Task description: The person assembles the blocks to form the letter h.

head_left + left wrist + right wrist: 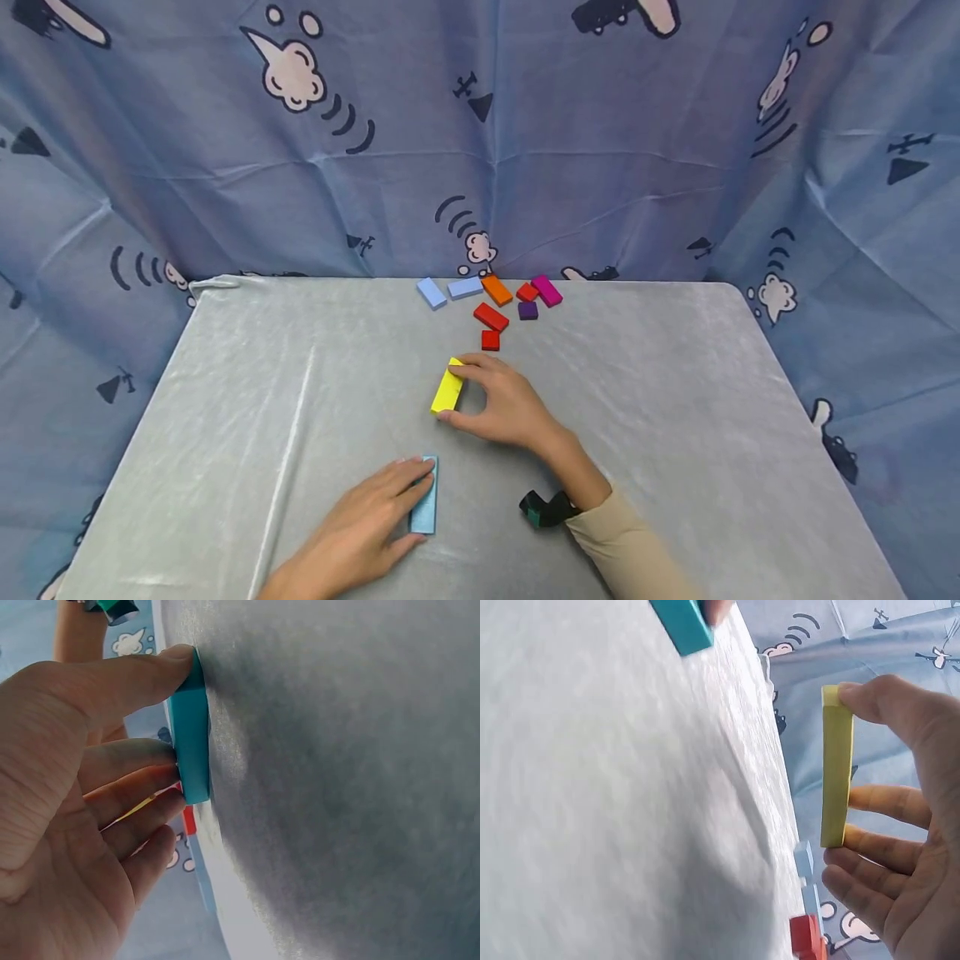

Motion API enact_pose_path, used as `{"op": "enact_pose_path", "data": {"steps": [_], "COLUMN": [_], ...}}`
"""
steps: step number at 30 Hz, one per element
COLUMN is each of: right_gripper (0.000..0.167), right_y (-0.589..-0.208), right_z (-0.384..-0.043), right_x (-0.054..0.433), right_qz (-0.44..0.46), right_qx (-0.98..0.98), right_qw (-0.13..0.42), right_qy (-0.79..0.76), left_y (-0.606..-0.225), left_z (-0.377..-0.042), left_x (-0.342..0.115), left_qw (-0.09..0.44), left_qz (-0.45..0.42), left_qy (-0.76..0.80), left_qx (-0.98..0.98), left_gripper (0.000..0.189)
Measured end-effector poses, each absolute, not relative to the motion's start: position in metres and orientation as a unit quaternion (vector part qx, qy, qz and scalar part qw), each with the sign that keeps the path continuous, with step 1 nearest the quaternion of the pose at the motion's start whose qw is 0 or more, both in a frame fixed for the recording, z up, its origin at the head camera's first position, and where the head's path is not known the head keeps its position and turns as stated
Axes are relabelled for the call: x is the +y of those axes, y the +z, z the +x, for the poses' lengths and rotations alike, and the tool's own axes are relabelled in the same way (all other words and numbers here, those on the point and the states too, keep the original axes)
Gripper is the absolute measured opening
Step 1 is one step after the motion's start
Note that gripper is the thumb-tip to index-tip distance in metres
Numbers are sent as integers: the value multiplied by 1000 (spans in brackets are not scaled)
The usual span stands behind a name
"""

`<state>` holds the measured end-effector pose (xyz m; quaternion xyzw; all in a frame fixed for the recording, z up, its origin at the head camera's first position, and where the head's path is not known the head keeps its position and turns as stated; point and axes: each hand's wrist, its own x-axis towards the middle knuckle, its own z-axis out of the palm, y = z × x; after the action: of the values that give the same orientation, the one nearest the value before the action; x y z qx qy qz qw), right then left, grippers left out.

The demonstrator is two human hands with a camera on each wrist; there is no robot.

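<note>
My right hand (510,404) pinches a yellow block (447,387) by its ends, thumb at the near end and fingers at the far end. In the right wrist view the yellow block (837,769) appears held off the table. Nearer the front, my left hand (363,521) holds a light blue block (424,504), which lies on the table. Its thumb is at one end of the blue block (189,735) and its fingertips are against the other part, as the left wrist view shows.
Beyond the right hand lie two red blocks (491,317), one long and one short. Further back are two pale blue blocks (465,287), an orange block (497,291), another small red block (527,292), a magenta block (547,291) and a purple block (528,311). A patterned curtain (405,167) hangs behind the grey-covered table (660,400).
</note>
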<state>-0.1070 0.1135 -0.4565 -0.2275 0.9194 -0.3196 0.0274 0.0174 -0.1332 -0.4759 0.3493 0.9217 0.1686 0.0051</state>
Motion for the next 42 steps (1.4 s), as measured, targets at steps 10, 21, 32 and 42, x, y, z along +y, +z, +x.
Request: {"op": "enact_pose_path", "data": {"steps": [10, 21, 32, 42], "right_gripper": [67, 68, 67, 61], "right_y": [-468, -470, -474, -474], "right_z": [-96, -95, -93, -92], "right_x": [96, 92, 95, 96], "right_qz": [-263, -293, -316, -336], "right_qx": [917, 921, 919, 916], "right_qw": [47, 65, 78, 73], "right_qy": [-295, -247, -223, -207], "left_y": [-471, -468, -470, -469], "left_z": [18, 18, 17, 17], "left_x": [-133, -132, -129, -128], "left_qw": [12, -13, -20, -6], "left_qz": [355, 363, 360, 349], "left_qy": [163, 162, 161, 170], "left_qx": [920, 918, 919, 922], "left_gripper": [66, 65, 66, 65]}}
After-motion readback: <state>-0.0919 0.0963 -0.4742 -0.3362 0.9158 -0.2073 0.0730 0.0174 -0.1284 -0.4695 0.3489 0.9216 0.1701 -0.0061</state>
